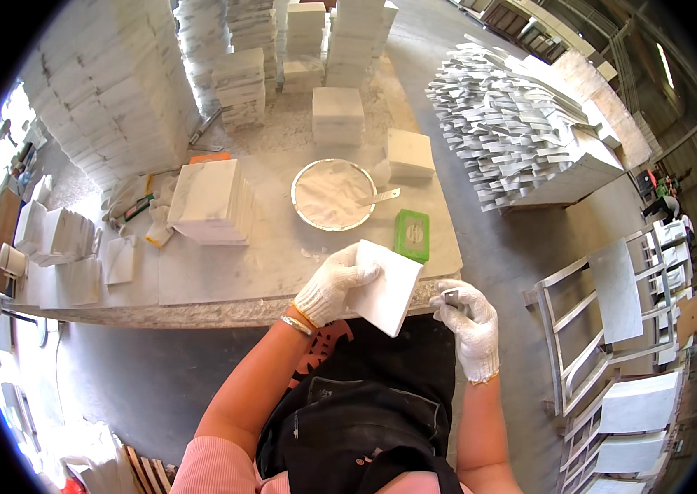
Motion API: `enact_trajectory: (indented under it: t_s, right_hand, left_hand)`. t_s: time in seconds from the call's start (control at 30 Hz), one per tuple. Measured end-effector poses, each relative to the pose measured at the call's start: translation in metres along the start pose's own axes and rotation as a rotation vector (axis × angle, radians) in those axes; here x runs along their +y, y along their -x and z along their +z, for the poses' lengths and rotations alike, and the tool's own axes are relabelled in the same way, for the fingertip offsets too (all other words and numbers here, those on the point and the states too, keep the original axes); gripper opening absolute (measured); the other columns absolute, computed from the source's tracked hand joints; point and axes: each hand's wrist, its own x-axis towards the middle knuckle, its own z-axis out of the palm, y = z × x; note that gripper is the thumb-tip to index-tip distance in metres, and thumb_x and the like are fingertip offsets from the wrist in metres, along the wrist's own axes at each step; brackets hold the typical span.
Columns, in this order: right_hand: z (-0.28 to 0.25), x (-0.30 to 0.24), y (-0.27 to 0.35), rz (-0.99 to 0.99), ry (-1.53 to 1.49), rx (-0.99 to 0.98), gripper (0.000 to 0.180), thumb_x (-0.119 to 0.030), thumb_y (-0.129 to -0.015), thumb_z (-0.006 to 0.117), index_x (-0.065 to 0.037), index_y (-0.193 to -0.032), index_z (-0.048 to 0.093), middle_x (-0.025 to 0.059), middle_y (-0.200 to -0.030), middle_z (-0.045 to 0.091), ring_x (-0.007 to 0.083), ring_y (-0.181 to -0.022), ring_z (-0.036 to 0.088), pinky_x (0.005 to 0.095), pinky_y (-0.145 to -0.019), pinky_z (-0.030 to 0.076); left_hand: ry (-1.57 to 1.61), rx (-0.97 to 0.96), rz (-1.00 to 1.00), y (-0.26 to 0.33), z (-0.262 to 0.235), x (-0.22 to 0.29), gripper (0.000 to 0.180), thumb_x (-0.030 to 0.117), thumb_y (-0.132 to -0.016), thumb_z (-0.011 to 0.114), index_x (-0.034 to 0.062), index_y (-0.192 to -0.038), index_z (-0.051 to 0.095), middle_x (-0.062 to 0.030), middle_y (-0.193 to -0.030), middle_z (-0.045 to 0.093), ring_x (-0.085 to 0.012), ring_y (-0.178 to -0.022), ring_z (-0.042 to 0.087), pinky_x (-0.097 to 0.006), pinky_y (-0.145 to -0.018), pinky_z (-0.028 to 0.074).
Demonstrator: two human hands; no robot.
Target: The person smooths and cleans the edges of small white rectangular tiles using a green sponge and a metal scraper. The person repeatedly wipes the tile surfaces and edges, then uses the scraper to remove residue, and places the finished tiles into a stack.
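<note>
My left hand (330,286), in a white knit glove, grips a square white stone tile (391,288) by its left edge, tilted above the table's front edge. Off to the right, my gloved right hand (474,328) is closed around a small flat metal scraper blade (451,298), whose end shows past the fingers. Blade and tile are apart. Beyond the tile stands a round bowl (293,194) of white powder (328,196), with a metal putty knife (381,197) resting in it. A green plastic box (412,236) lies right of the bowl, close to the tile.
Tile stacks stand left of the bowl (207,202), right of it (410,154) and behind it (338,115). Tall stone stacks (109,90) rise at the back left. A pallet of stone strips (513,123) and metal racks (559,346) with slabs occupy the right.
</note>
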Motion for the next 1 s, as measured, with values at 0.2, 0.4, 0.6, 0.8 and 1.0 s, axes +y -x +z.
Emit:
enact_trajectory:
  t_s: [0.2,0.4,0.6,0.8,1.0]
  right_hand:
    - [0.011,-0.036,-0.017,-0.154,0.078,-0.430,0.023,0.009,-0.071,0.080,-0.003,-0.090,0.077,0.0164,-0.143,0.058,0.0243,-0.112,0.064,0.0345,-0.096,0.051]
    - [0.022,-0.044,-0.030,-0.262,0.165,-0.598,0.022,0.004,-0.073,0.082,-0.005,-0.093,0.078,0.0137,-0.125,0.067,0.0242,-0.107,0.067,0.0339,-0.092,0.053]
    - [0.035,-0.005,-0.021,-0.164,-0.086,-0.227,0.029,0.018,-0.069,0.072,0.001,-0.092,0.073,0.0133,-0.115,0.068,0.0211,-0.106,0.065,0.0299,-0.091,0.053]
    - [0.056,0.008,-0.028,-0.038,-0.250,-0.037,0.028,0.014,-0.080,0.068,0.001,-0.103,0.075,0.0060,-0.119,0.067,0.0144,-0.105,0.063,0.0271,-0.090,0.052]
    - [0.063,0.006,-0.033,0.055,-0.221,-0.054,0.025,0.012,-0.083,0.066,0.001,-0.105,0.075,0.0057,-0.126,0.066,0.0128,-0.106,0.062,0.0255,-0.089,0.051]
  left_hand:
    - [-0.014,-0.160,-0.205,0.006,0.012,-0.007,0.063,0.038,-0.094,0.070,-0.0006,-0.140,0.053,-0.0119,-0.122,0.066,-0.0200,-0.106,0.066,-0.035,-0.094,0.053]
    - [-0.047,-0.204,-0.271,0.013,0.018,-0.007,0.058,0.040,-0.094,0.070,0.0012,-0.136,0.057,-0.0109,-0.116,0.068,-0.0199,-0.096,0.067,-0.035,-0.078,0.056]
    - [-0.337,-0.006,-0.072,0.029,0.014,0.012,0.070,0.053,-0.102,0.053,-0.0018,-0.145,0.048,-0.0152,-0.129,0.064,-0.0211,-0.110,0.064,-0.036,-0.092,0.054]
    - [-0.917,0.163,0.275,0.042,0.012,0.010,0.067,0.020,-0.094,0.073,0.0000,-0.150,0.043,-0.0152,-0.137,0.060,-0.0200,-0.120,0.060,-0.034,-0.098,0.053]
    - [-0.582,0.207,0.293,0.005,-0.001,0.016,0.028,0.002,-0.086,0.074,0.0005,-0.113,0.066,-0.0047,-0.107,0.071,-0.0112,-0.100,0.065,-0.029,-0.089,0.055]
